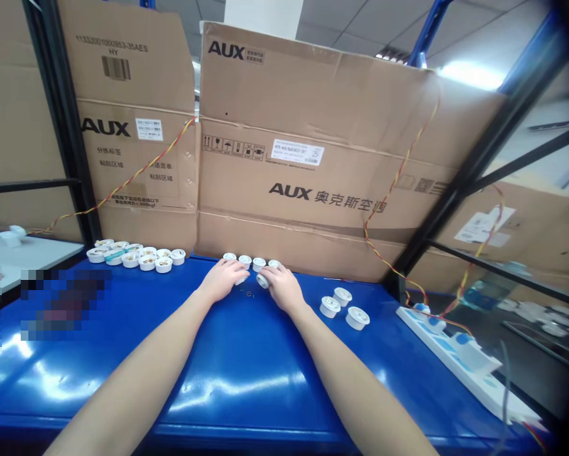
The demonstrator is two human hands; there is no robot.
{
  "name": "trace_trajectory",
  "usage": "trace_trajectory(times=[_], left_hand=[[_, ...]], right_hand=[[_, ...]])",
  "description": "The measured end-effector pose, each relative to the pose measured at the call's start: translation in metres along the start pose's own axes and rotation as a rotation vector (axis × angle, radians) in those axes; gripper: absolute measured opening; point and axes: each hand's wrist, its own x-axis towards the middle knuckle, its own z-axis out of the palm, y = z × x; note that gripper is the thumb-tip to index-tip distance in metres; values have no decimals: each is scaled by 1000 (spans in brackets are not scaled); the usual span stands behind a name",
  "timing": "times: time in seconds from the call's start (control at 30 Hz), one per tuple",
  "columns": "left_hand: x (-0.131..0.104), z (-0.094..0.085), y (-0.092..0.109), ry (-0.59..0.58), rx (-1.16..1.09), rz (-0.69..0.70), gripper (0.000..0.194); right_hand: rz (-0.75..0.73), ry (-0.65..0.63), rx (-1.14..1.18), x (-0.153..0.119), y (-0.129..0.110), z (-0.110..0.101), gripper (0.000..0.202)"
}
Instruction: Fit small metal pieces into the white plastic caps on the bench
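My left hand (222, 281) is at the back middle of the blue table, its fingers closed on a small white round cup (241, 279) that is mostly covered by them. Close beside it, my right hand (285, 288) grips another white round cup (262, 280), tipped on its side. Just behind both hands stands a short row of similar white cups (245, 260), partly hidden by the fingers. Between the hands, a few tiny dark bits (249, 293) lie on the table; their kind is too small to make out.
At the back left sit several white cups (147, 262) with small pieces inside. Three more white cups (331, 306) stand right of my right arm. A white power strip (465, 361) runs along the right edge. Cardboard sheets (313, 139) wall off the back, with red-yellow wires (398, 171) hanging.
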Motion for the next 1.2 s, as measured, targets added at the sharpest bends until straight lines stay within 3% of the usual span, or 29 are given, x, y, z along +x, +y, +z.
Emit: trace_trajectory(times=[0.17,0.27,0.4,0.53,0.63,0.73,0.97,1.2], left_hand=[[-6,8,-13,128,-30,-375,47],[-8,13,-23,67,-87,-580,55],[-8,14,-27,78,-90,-642,62],[-7,9,-22,88,-55,-692,29],[-5,5,-14,59,4,-631,9],[-4,4,-7,11,19,-527,13],[-3,3,-6,-4,52,-599,32],[-3,6,0,-31,61,-453,28]], right_hand=[[455,-40,66,-5,17,6,55],[504,-126,56,-8,28,6,49],[585,-130,45,-8,34,4,42],[487,-173,157,-5,28,7,35],[376,-148,197,-4,23,11,23],[311,-119,190,-4,22,13,23],[339,-133,122,-5,21,6,25],[125,-206,132,-5,6,0,41]])
